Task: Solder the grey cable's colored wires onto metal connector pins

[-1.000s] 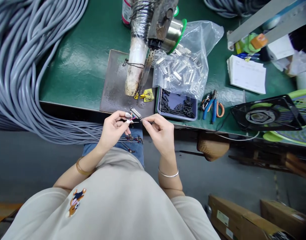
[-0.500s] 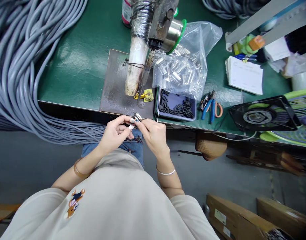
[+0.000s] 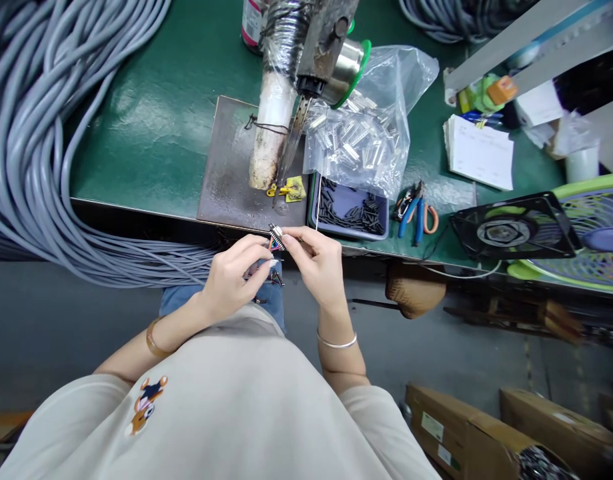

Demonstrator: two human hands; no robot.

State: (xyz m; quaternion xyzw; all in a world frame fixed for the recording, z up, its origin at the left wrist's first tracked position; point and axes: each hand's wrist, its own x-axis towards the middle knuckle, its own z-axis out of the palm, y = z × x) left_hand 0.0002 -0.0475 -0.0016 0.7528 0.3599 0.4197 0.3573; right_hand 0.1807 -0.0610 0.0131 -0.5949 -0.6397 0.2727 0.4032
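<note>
A small silver multi-pin cable connector [image 3: 277, 233] is up at the table's front edge, just off the dark work plate [image 3: 221, 187]. My right hand [image 3: 317, 265] pinches it between thumb and forefinger. Thin coloured wires [image 3: 273, 245] run from the connector's back towards my left hand [image 3: 232, 273]. Its fingers are closed around the wires, and the cable behind them is largely hidden. Above the plate hangs a soldering iron [image 3: 286, 157] beside a white, stained tube [image 3: 267, 153]. More cable ends with dark tips [image 3: 277, 277] lie across my lap.
Thick grey cables [image 3: 41, 120] are heaped at left. A purple tray [image 3: 356, 233] of short black sleeves stands right of the plate, behind it a clear bag [image 3: 386, 87] of metal connectors. Farther right are blue-handled pliers [image 3: 418, 223], a paper stack [image 3: 479, 150] and a black fan [image 3: 511, 230].
My right hand has shifted slightly right and turned, so more of the connector and its coloured wires shows. My left hand's fingers have curled in more. The view has moved slightly.
</note>
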